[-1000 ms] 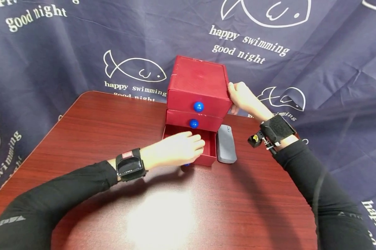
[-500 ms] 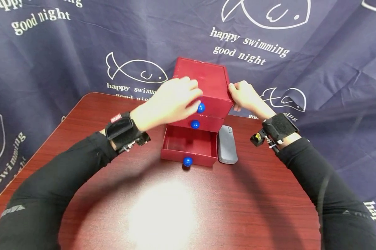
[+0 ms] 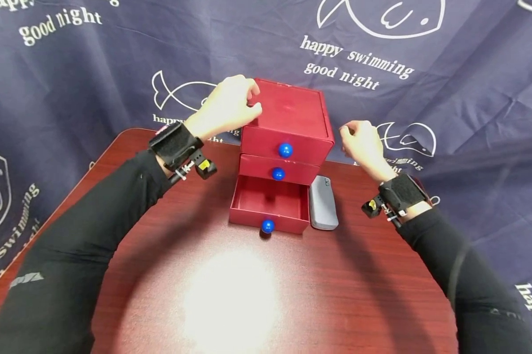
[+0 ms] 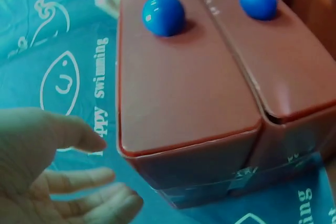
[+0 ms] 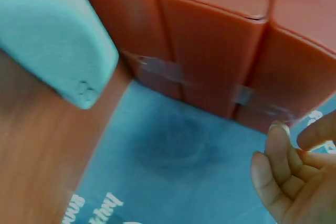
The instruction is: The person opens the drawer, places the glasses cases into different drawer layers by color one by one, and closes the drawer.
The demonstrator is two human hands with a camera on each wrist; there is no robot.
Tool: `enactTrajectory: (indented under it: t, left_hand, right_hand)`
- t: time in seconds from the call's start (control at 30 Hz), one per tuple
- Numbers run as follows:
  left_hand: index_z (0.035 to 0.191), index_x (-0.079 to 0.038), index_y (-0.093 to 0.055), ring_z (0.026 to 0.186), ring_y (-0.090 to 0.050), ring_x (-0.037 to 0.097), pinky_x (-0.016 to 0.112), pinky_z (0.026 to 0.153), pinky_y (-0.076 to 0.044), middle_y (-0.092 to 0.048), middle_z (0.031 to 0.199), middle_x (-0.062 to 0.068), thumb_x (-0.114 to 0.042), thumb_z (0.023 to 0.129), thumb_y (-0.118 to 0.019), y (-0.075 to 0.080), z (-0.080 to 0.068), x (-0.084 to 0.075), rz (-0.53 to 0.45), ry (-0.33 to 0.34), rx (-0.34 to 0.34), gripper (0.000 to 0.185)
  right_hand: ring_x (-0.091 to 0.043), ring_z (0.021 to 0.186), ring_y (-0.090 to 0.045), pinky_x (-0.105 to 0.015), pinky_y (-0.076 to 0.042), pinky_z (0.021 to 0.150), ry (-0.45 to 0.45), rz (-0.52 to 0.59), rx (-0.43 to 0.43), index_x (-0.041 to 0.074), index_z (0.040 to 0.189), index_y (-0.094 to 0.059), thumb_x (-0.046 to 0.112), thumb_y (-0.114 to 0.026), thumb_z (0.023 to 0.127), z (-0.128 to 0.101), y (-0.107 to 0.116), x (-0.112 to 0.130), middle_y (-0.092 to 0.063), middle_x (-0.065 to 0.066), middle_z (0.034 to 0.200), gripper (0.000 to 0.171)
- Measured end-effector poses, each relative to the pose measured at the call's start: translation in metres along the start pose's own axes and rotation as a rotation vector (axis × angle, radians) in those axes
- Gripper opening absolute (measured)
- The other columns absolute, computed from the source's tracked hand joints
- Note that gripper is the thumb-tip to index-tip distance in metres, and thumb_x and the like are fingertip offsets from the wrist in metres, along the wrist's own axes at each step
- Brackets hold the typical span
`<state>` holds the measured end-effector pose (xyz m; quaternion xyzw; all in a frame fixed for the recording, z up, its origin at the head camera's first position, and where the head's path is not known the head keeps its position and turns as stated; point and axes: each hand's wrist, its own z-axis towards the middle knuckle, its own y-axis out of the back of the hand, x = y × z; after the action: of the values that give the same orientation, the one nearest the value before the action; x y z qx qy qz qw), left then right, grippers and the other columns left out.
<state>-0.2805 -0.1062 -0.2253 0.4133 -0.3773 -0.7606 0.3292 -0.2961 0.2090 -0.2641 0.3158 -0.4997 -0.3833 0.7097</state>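
Observation:
A red three-drawer cabinet (image 3: pixel 290 110) with blue ball knobs stands near the back of the table. Its bottom drawer (image 3: pixel 244 216) is pulled out, with bare red inside; the upper two are in. My left hand (image 3: pixel 226 105) hovers by the cabinet's top left edge, thumb and fingers parted around nothing. In the left wrist view those fingers (image 4: pixel 84 179) are clear of the side wall. To the right of the cabinet, my right hand (image 3: pixel 364 147) hangs with loosely bent fingers. The right wrist view shows its fingertips (image 5: pixel 278 132) close to the side, holding nothing.
A grey oblong case (image 3: pixel 322 206) lies against the cabinet's right side, beside the pulled-out drawer. The brown table (image 3: pixel 160 226) extends in front, with a bright glare spot. A dark blue printed curtain (image 3: pixel 115 73) hangs right behind the cabinet.
My left hand has risen from the bottom drawer, across the front, to the cabinet's top left. My right hand has let go of the right edge and moved off slightly to the right.

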Motion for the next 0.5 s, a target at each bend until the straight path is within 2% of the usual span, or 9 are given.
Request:
enactTrajectory:
  t: [0.1,0.2,0.33,0.4,0.43,0.5]
  left_hand:
    - [0.118,0.004,-0.063,0.104,-0.059,0.034,0.045,0.094,-0.051,-0.064,0.112,0.021,-0.019,0.093,-0.052,0.002,0.009,0.003,-0.013,0.075,0.024,0.036]
    - [0.114,0.003,-0.064,0.1,-0.059,0.03,0.04,0.089,-0.05,-0.066,0.108,0.017,-0.021,0.093,-0.051,0.003,0.018,0.006,-0.022,0.142,0.083,0.035]
    - [0.081,-0.003,-0.064,0.072,-0.058,0.018,0.027,0.064,-0.044,-0.062,0.069,0.002,-0.022,0.092,-0.054,0.001,0.028,0.012,-0.053,0.23,0.16,0.024]
    - [0.073,-0.006,-0.061,0.057,-0.057,0.008,0.02,0.058,-0.045,-0.055,0.055,-0.004,-0.023,0.093,-0.057,0.0,0.031,0.015,-0.092,0.276,0.202,0.027]
    - [0.074,-0.005,-0.062,0.052,-0.057,0.004,0.017,0.059,-0.05,-0.055,0.054,-0.004,-0.023,0.093,-0.058,0.0,0.032,0.016,-0.127,0.302,0.223,0.027]
    - [0.091,-0.001,-0.068,0.051,-0.062,0.0,0.016,0.07,-0.059,-0.063,0.065,-0.001,-0.025,0.096,-0.062,-0.001,0.034,0.019,-0.208,0.36,0.274,0.026]
  right_hand:
    - [-0.008,0.049,-0.061,-0.026,-0.044,0.05,-0.006,-0.021,-0.012,0.006,0.1,-0.076,0.019,-0.047,0.094,-0.007,-0.006,-0.012,-0.068,-0.001,0.06,0.032]
    - [-0.019,0.066,-0.066,-0.032,-0.047,0.058,-0.026,-0.045,-0.006,0.006,0.112,-0.075,0.019,-0.049,0.093,-0.016,-0.014,-0.022,-0.073,-0.011,0.078,0.034]
    - [-0.032,0.085,-0.067,-0.045,-0.05,0.07,-0.068,-0.055,0.028,0.006,0.124,-0.069,0.021,-0.052,0.093,-0.03,-0.025,-0.03,-0.073,-0.018,0.098,0.039]
    - [-0.036,0.092,-0.067,-0.05,-0.052,0.077,-0.088,-0.048,0.053,0.005,0.131,-0.064,0.023,-0.053,0.094,-0.037,-0.031,-0.032,-0.072,-0.021,0.106,0.043]
    - [-0.037,0.097,-0.066,-0.053,-0.052,0.081,-0.097,-0.047,0.067,0.005,0.135,-0.061,0.024,-0.053,0.095,-0.04,-0.034,-0.033,-0.071,-0.023,0.112,0.045]
    - [-0.04,0.111,-0.063,-0.057,-0.051,0.091,-0.119,-0.044,0.097,0.004,0.141,-0.055,0.025,-0.054,0.096,-0.047,-0.039,-0.035,-0.065,-0.025,0.125,0.05]
